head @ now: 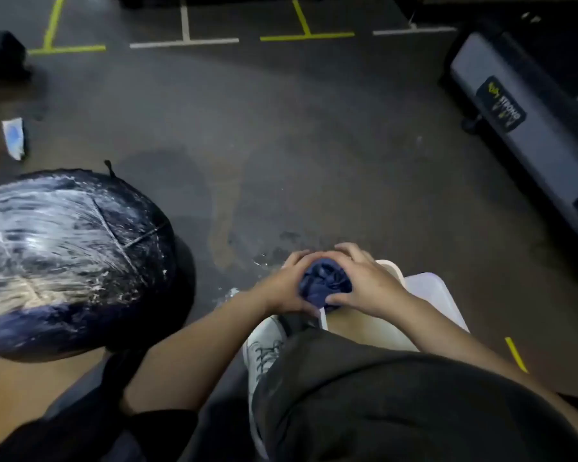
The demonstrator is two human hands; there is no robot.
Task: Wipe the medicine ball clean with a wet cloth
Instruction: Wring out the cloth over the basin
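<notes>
Dark blue cloth [326, 283] bunched at lower centre, gripped by left hand [286, 288] and right hand [369, 283] above white tub [429, 293], soapy medicine ball [70, 258] set at left.

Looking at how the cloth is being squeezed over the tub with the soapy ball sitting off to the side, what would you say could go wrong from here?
1. Both hands, left hand and right hand, wring the blue cloth at the white tub's edge; drips may add to the wet patch on the floor, a slip hazard.
2. The medicine ball sits unheld and foamy; it might roll or feel slippery when handled.
</notes>
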